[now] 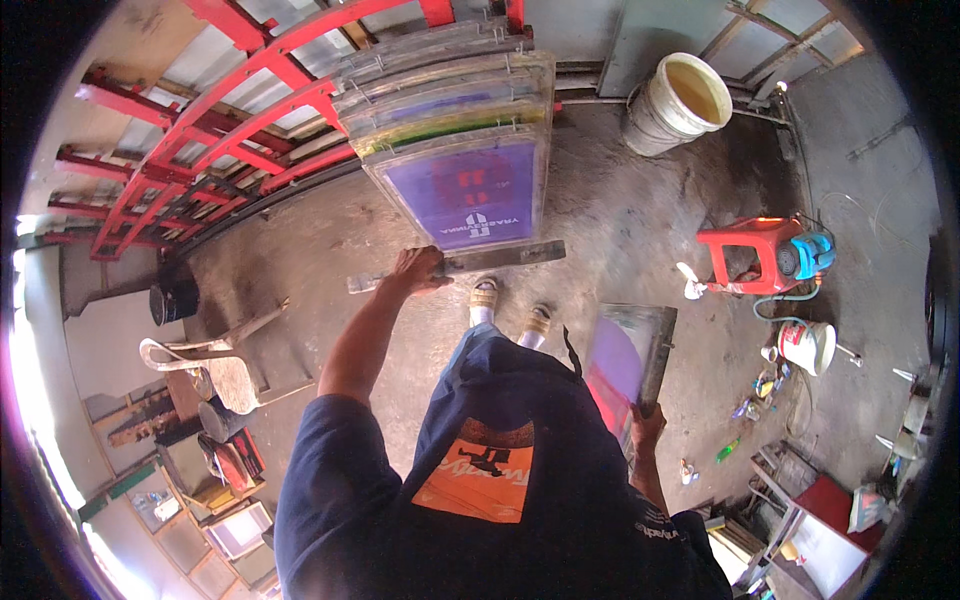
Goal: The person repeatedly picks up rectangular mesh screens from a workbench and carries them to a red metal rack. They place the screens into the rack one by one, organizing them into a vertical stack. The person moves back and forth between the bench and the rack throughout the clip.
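Observation:
My left hand point(418, 271) is closed around a long worn wooden bar point(505, 258). The bar lies crosswise at the near end of a stack of screen-printing frames point(470, 190), the front one with purple mesh and white and red print. My right hand point(648, 428) grips the edge of another screen-printing frame point(618, 365), which is tilted at my right side. Its mesh is purple and red, and my body hides part of it. Some of the right fingers are behind the frame's edge.
Red metal racking point(170, 170) stands at the far left, a white bucket of yellowish liquid point(690, 95) at the far right. A red stool point(740, 258) carries a blue machine with a hose, near a smaller white bucket point(808, 347). A pale chair point(230, 375) is on the left.

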Demonstrator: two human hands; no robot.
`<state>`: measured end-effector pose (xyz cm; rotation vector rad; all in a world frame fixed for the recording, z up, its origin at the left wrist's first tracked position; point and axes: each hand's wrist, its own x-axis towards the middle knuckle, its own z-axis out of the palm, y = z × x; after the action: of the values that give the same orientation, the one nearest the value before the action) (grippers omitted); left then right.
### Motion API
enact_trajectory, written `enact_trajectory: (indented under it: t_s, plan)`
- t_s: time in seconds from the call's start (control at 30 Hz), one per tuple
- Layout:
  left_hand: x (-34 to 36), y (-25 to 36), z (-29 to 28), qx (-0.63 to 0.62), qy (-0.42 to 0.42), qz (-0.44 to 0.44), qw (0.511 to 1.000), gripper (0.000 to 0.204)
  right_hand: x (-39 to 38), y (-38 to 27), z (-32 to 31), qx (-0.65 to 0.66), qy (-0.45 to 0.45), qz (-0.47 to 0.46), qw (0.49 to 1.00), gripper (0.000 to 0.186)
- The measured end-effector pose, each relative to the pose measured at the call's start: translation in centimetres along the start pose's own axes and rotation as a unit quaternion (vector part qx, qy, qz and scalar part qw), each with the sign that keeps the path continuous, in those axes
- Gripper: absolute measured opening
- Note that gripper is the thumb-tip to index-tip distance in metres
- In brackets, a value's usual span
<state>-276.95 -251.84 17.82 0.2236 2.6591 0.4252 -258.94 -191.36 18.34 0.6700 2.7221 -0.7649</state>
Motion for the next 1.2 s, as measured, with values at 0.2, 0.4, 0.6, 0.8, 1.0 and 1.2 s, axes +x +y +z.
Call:
enact_trajectory:
  t_s: [0.2, 0.4, 0.6, 0.8, 1.0, 1.2]
  plan:
    - [7.9, -1.3, -0.8, -0.021, -0.039, 0.003, 0.999, 0.053, -2.1, -4.4, -0.3, 0.008, 0.000, 0.013, 1.000, 0.042]
    - [13.9, -3.3, -3.7, -0.044, -0.057, -0.008, 0.997, 0.050, -3.3, -9.0, -0.3, 0.042, -0.015, 0.025, 0.999, 0.047]
    - [17.0, -7.4, -0.9, 0.002, 0.031, -0.011, 0.999, 0.042, -2.6, -13.4, -0.2, -0.004, -0.071, -0.006, 0.997, 0.041]
    - [17.4, -8.1, 0.1, -0.003, 0.167, -0.014, 0.986, 0.037, 0.3, -19.3, -0.8, -0.153, -0.194, -0.101, 0.964, 0.040]
    - [9.3, -6.4, -2.4, -0.272, 0.299, -0.122, 0.907, 0.047, 4.2, -22.4, 1.4, -0.033, -0.272, -0.169, 0.947, 0.037]
    - [-11.1, -11.9, 13.6, -0.292, 0.139, -0.384, 0.865, 0.050, 7.7, -34.2, 5.5, -0.193, -0.371, -0.262, 0.870, 0.050]
